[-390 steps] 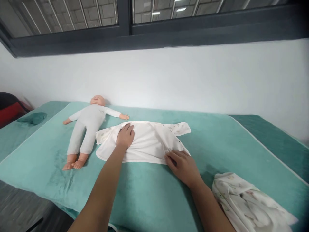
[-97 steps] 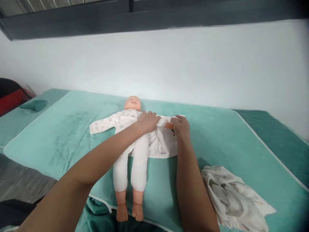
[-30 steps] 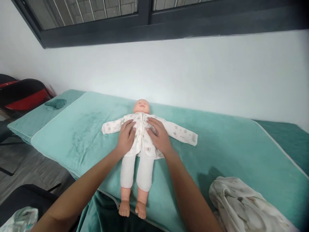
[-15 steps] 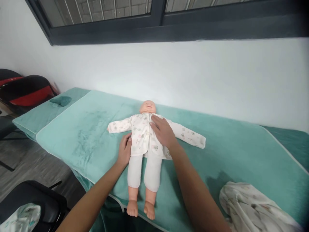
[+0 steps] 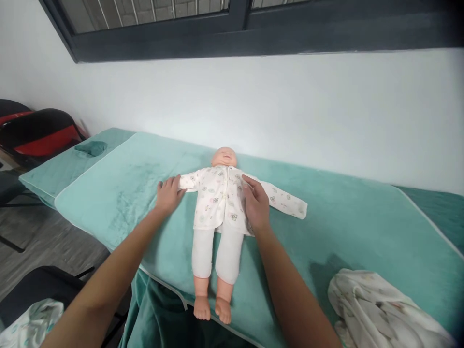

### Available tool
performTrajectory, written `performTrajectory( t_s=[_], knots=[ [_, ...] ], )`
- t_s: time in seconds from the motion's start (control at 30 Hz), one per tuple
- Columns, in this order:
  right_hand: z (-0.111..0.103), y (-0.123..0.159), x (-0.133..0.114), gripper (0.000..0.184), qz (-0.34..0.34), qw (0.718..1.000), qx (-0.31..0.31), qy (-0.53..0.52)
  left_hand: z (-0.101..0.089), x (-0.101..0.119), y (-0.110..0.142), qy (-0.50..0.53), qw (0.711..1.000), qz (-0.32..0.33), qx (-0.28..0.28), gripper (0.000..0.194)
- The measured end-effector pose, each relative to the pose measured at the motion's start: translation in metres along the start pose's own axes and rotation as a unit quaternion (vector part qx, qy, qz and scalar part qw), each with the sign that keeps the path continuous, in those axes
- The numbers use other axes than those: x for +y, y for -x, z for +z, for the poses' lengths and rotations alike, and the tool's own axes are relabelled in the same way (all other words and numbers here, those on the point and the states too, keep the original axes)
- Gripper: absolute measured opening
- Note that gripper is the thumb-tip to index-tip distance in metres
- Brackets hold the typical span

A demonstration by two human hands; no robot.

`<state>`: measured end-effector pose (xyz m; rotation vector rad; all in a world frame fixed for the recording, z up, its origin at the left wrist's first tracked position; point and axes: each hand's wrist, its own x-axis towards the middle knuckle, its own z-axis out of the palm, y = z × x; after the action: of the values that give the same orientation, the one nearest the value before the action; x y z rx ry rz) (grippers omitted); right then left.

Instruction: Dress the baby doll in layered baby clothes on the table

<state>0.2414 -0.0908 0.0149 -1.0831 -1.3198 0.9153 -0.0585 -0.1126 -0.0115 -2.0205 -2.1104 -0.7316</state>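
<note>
A baby doll (image 5: pixel 225 157) lies on its back, dressed in a white printed jacket (image 5: pixel 212 200) and white trousers (image 5: pixel 203 253), its feet bare. At the doll's arm on the left, my left hand (image 5: pixel 169 194) closes round the cuff end of the sleeve (image 5: pixel 189 181), hiding the doll's hand. My right hand (image 5: pixel 256 203) rests against the jacket's side below the other shoulder, fingers half bent and slightly apart, with nothing plainly gripped. The other sleeve (image 5: pixel 290 204) stretches out flat to the right, and no doll hand shows at its cuff.
The doll lies on a green padded bed (image 5: pixel 348 212) with a face hole (image 5: pixel 91 148) at its left end. A crumpled printed cloth (image 5: pixel 380 309) lies at the lower right. A white wall and window are behind; chairs (image 5: pixel 47 137) stand at the left.
My left hand has moved from the jacket's lower side up and left to the sleeve cuff. My right hand has slid right from the jacket's chest to its side, fingers more bent.
</note>
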Motion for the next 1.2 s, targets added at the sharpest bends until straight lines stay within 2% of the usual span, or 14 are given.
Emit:
performTrajectory(
  t_s=[0.07, 0.17, 0.27, 0.37, 0.43, 0.53, 0.6, 0.67, 0.77, 0.87, 0.97, 1.07, 1.2],
  knots=[
    [0.006, 0.002, 0.002, 0.040, 0.005, 1.000, 0.013, -0.001, -0.003, -0.022, -0.017, -0.023, 0.997, 0.036, -0.065, 0.055],
    [0.014, 0.008, 0.003, 0.041, -0.009, 1.000, -0.023, -0.014, -0.007, -0.044, -0.028, -0.063, 0.993, 0.060, -0.076, 0.050],
    [0.017, 0.014, 0.002, 0.038, -0.046, 0.997, -0.051, -0.021, -0.007, -0.050, -0.025, -0.098, 0.994, 0.014, -0.048, 0.045],
    [0.012, 0.009, 0.004, 0.034, -0.073, 0.996, -0.052, -0.005, -0.002, -0.048, -0.015, -0.074, 0.996, -0.038, -0.025, 0.045],
    [0.003, 0.000, 0.009, 0.034, -0.087, 0.995, -0.019, 0.044, 0.001, -0.047, -0.007, -0.035, 0.997, -0.063, 0.000, 0.046],
    [-0.017, -0.014, 0.019, 0.033, -0.089, 0.985, 0.066, 0.130, 0.000, -0.050, 0.005, 0.016, 0.995, -0.083, 0.055, 0.046],
    [-0.030, -0.018, 0.024, 0.030, -0.059, 0.982, 0.095, 0.151, -0.004, -0.051, 0.012, 0.028, 0.990, -0.095, 0.097, 0.049],
    [-0.039, -0.014, 0.028, 0.028, -0.016, 0.983, 0.092, 0.156, -0.009, -0.048, 0.017, 0.022, 0.985, -0.105, 0.133, 0.051],
    [-0.041, 0.000, 0.029, 0.026, 0.035, 0.980, 0.058, 0.186, -0.014, -0.035, 0.022, 0.025, 0.988, -0.080, 0.130, 0.045],
    [-0.033, 0.009, 0.028, 0.029, 0.035, 0.963, -0.003, 0.266, -0.010, -0.008, 0.026, 0.133, 0.984, -0.074, 0.097, 0.028],
    [-0.023, 0.010, 0.027, 0.032, 0.018, 0.950, -0.034, 0.311, -0.001, 0.026, 0.027, 0.309, 0.939, -0.138, 0.054, 0.030],
    [-0.020, 0.009, 0.025, 0.029, 0.020, 0.949, -0.048, 0.311, 0.009, 0.057, 0.025, 0.423, 0.893, -0.151, -0.001, 0.037],
    [-0.019, 0.011, 0.024, 0.029, 0.019, 0.958, -0.060, 0.279, 0.018, 0.076, 0.019, 0.527, 0.828, -0.186, -0.039, 0.042]
  ],
)
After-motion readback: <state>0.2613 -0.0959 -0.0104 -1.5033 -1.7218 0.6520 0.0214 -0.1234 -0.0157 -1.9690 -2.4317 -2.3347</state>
